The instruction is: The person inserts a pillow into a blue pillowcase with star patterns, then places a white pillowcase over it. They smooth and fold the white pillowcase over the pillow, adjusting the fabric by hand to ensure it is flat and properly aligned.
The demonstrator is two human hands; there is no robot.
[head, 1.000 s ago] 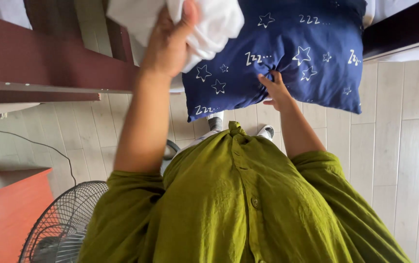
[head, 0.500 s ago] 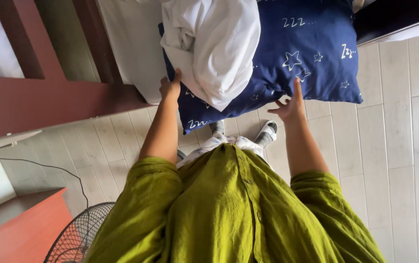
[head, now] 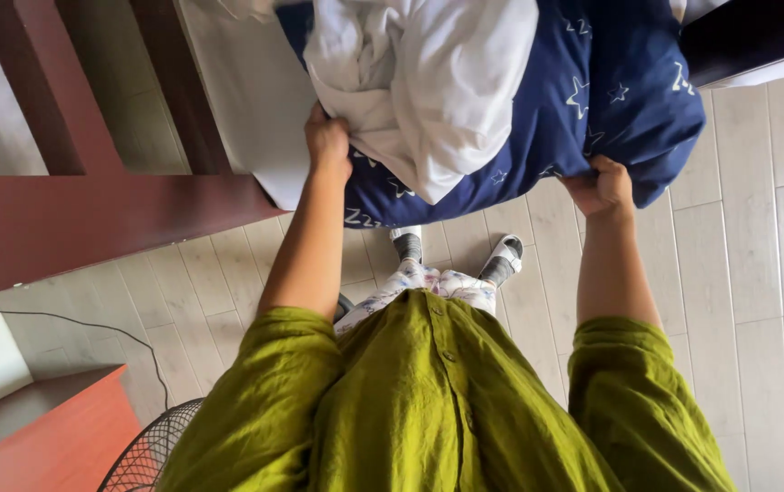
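Gripping a navy-blue fabric pillow printed with white stars (head: 610,100) by its near edge, the person stands at the foot edge of a dark red-brown wooden bed frame (head: 91,219), and the pillow hangs partly over that edge above the pale wood-plank floor (head: 774,273). The left hand (head: 328,146) has its fingers curled shut on the pillow's near left corner, just where a bundle of crumpled white cloth (head: 428,82) lies on top of the pillow. The right hand (head: 603,187) pinches the near right corner, fingers closed around a fold of the blue cover. The step in hand appears to be handling the pillow and cloth together at the mattress edge. Any further move would call for an even two-handed grip, since the loose white cloth looks liable to slide off.
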